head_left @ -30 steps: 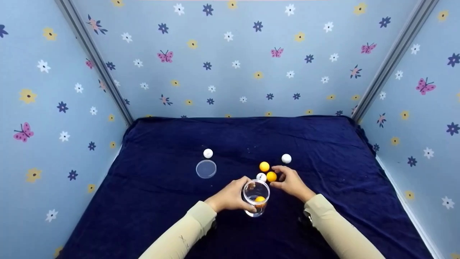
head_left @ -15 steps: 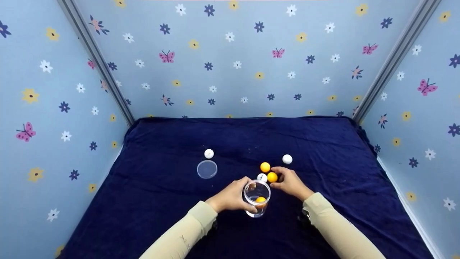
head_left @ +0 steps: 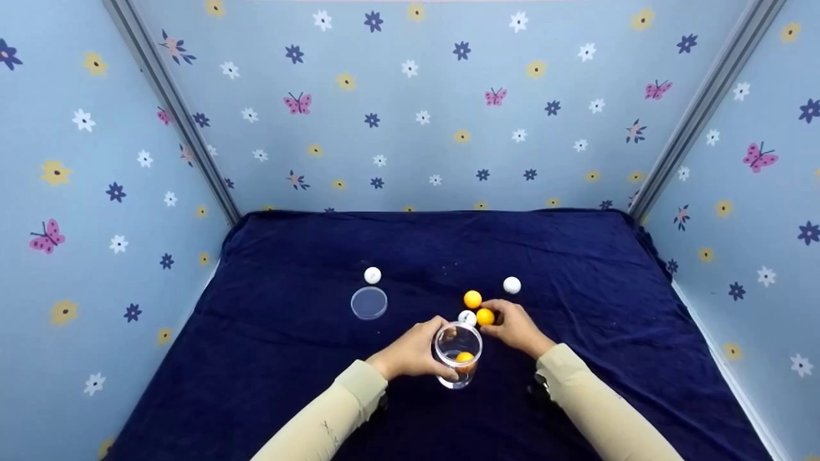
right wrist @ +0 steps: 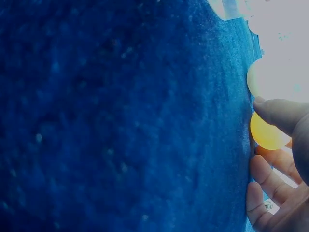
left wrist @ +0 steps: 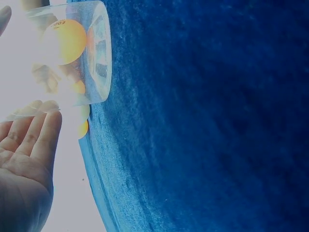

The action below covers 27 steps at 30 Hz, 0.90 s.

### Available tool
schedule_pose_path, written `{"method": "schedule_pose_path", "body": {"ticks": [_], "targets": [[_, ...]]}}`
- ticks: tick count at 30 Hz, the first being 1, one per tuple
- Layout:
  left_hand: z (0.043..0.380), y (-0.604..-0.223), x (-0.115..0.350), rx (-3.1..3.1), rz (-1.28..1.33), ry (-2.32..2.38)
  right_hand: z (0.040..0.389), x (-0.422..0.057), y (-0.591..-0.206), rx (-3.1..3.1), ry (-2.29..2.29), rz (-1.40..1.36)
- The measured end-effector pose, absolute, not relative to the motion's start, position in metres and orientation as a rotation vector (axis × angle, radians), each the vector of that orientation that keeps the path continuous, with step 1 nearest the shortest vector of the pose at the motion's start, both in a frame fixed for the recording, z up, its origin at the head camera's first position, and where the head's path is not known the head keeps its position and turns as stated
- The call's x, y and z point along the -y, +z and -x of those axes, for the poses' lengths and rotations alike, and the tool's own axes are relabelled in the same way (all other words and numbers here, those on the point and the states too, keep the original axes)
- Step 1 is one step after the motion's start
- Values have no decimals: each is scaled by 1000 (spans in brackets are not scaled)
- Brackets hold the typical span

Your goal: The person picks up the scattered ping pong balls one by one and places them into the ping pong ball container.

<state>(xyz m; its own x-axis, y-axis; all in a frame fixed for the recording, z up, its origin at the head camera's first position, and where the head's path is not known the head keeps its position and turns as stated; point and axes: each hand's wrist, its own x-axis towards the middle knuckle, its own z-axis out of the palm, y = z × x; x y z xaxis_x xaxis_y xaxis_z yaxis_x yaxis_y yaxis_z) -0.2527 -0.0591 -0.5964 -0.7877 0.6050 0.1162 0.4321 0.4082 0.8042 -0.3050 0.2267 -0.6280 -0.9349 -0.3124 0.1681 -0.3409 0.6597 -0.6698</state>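
My left hand (head_left: 413, 351) grips a clear plastic jar (head_left: 453, 384), its mouth tilted towards the head camera. One orange ping-pong ball (left wrist: 67, 42) is inside, with dark print on it. To the jar's right, my right hand (head_left: 517, 328) has thumb and fingers around another orange ping-pong ball (head_left: 485, 317), which sits low by the cloth in the right wrist view. Touching or very close to that ball is a white ping-pong ball (head_left: 467, 317), partly behind the jar's rim. Just beyond lies a third orange ball (head_left: 473, 299).
A clear round lid (head_left: 369, 303) lies flat on the left, with a white ball (head_left: 372, 275) behind it. Another white ball (head_left: 512, 285) rests beyond my right hand. Dark blue cloth (head_left: 288, 371) covers the table; flowered walls (head_left: 410, 96) enclose three sides.
The thumb and fingers of my right hand have closed in around the near orange ball. My left hand and the jar have stayed in place.
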Motion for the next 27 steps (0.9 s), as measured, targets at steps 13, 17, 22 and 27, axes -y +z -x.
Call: {"method": "schedule_pose_path", "body": {"ticks": [13, 17, 22, 27], "targets": [[254, -597, 60, -2471, -921, 1311, 304, -228, -627, 2805, 1175, -582], [253, -596, 60, -2462, -921, 1316, 303, -229, -625, 2797, 1192, -587], [253, -596, 59, -2442, -919, 1337, 303, -231, -622, 2786, 1208, -583], [254, -596, 59, -2444, -932, 1344, 302, -233, -617, 2777, 1212, -579]]}}
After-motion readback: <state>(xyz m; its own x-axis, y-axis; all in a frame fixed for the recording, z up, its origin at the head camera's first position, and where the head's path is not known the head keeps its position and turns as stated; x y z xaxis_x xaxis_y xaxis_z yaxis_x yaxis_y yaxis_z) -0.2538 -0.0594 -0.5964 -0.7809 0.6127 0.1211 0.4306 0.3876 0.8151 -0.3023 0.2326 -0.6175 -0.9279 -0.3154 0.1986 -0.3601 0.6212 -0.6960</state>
